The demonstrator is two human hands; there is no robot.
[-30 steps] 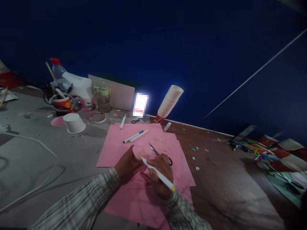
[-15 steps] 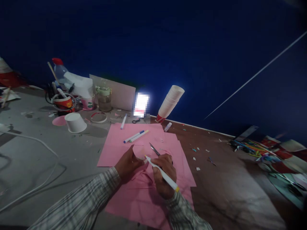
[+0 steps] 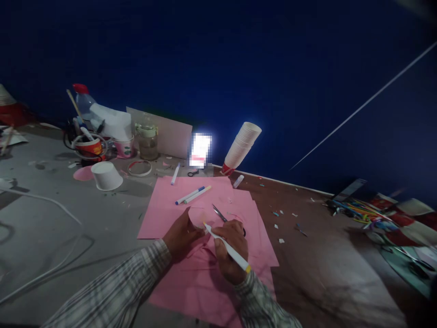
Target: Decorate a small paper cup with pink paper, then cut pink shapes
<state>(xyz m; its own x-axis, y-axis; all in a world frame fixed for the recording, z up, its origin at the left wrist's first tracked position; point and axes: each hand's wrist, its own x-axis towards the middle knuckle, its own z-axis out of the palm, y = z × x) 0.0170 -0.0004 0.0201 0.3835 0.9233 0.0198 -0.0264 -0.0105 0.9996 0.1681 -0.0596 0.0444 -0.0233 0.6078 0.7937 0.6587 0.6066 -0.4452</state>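
My right hand [image 3: 233, 250] is closed around a white marker [image 3: 232, 253] with a yellow tip and a yellow end. The tip meets a small pink paper piece [image 3: 197, 217] that my left hand [image 3: 183, 232] pinches at its near left edge. Both hands are over overlapping pink sheets [image 3: 162, 228]. Scissors [image 3: 219, 212] lie just beyond my right hand, their handles partly hidden by it. On the pink sheets beyond the hands rest a blue-ended marker [image 3: 190, 195] and a marker with a yellow end [image 3: 198, 195].
A leaning stack of paper cups [image 3: 241, 145] stands at the back beside a bright blurred screen [image 3: 200, 150]. Left are an upturned white cup [image 3: 106, 176], a tape ring [image 3: 139, 168], a glass jar [image 3: 148, 141] and a white cable [image 3: 44, 197]. Colourful pipe cleaners [image 3: 353, 210] lie right.
The marker tip and my right hand have shifted slightly left over the pink paper piece. My left hand keeps its hold. The view has shifted very slightly.
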